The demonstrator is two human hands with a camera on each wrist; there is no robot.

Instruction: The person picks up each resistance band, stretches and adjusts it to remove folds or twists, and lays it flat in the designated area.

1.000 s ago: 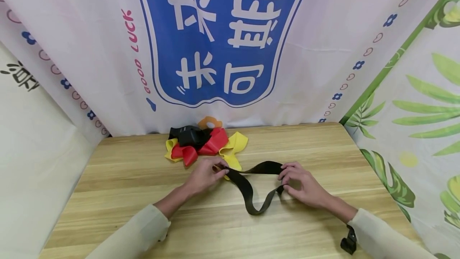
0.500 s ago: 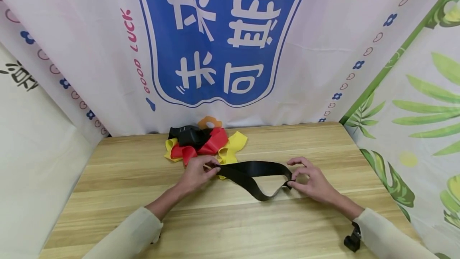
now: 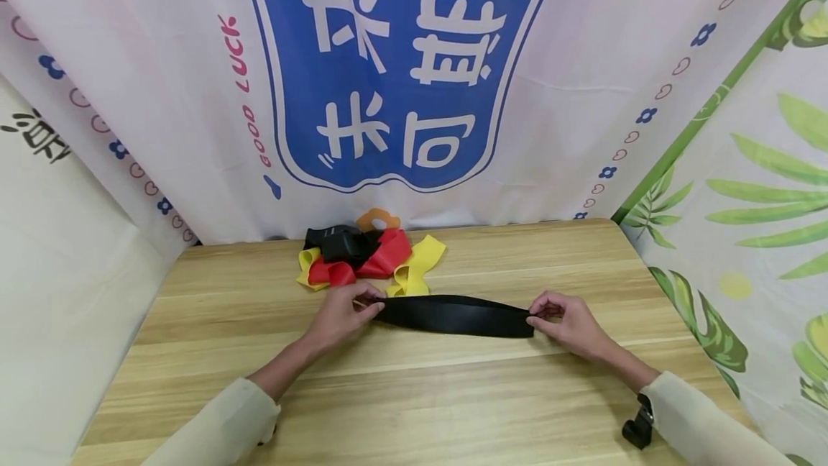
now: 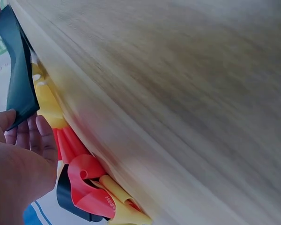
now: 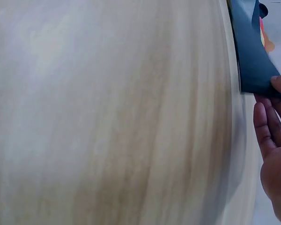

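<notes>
A black band [image 3: 453, 315] is stretched nearly straight between both hands in the head view, its two layers lying close together. At its left end, the left hand [image 3: 343, 315] pinches it between thumb and fingers. The right hand [image 3: 572, 324] pinches the opposite end. In the left wrist view, the left thumb lies on the dark band [image 4: 22, 84], with the fingers of the left hand [image 4: 23, 159] behind it. The right wrist view shows the right hand [image 5: 276, 126] with its thumb on the band's corner [image 5: 257, 61].
Behind the left hand lies a pile of bands on the wooden table [image 3: 414, 394]: a black one [image 3: 344, 244], red ones [image 3: 388, 254] and yellow ones [image 3: 420, 265]. An orange piece [image 3: 378, 219] is at the table's back edge, against a printed curtain [image 3: 582, 128].
The hands have moved apart, the left one leftward and the right one rightward. The black band went from a loose, drooping loop to a nearly straight, flattened strip.
</notes>
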